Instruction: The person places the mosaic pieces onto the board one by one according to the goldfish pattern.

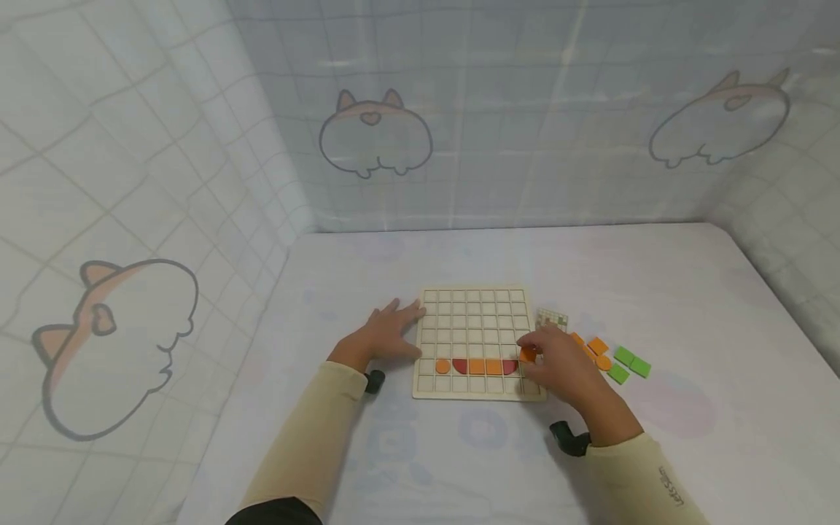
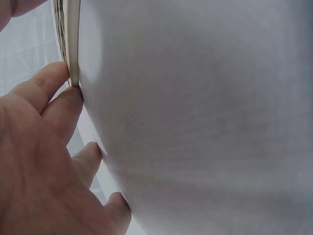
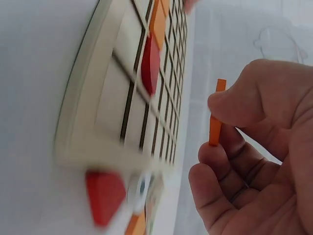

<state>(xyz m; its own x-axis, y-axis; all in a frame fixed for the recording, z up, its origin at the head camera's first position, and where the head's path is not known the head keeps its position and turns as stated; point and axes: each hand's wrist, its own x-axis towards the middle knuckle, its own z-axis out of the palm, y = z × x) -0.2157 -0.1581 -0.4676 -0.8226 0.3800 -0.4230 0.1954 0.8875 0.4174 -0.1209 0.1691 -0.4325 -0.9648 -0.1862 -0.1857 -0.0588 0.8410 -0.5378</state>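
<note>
A pale wooden grid board [image 1: 472,317] lies on the table. One of its lower rows carries an orange disc [image 1: 442,366], a red half-round tile [image 1: 460,367], two orange square tiles [image 1: 485,367] and another red half-round tile [image 1: 510,367]. My left hand [image 1: 390,333] rests at the board's left edge, fingers spread, touching its side. Over the right part of that row, my right hand [image 1: 558,362] pinches a thin orange tile [image 3: 216,117] between thumb and fingers. It appears edge-on in the right wrist view, apart from the board; its full outline is hidden.
A small patterned card [image 1: 551,319] lies at the board's right, partly behind my right hand. Beyond it are several orange tiles [image 1: 597,345] and green square tiles [image 1: 623,356]. A red tile [image 3: 104,198] lies off the board's edge in the right wrist view. Curtains surround the table.
</note>
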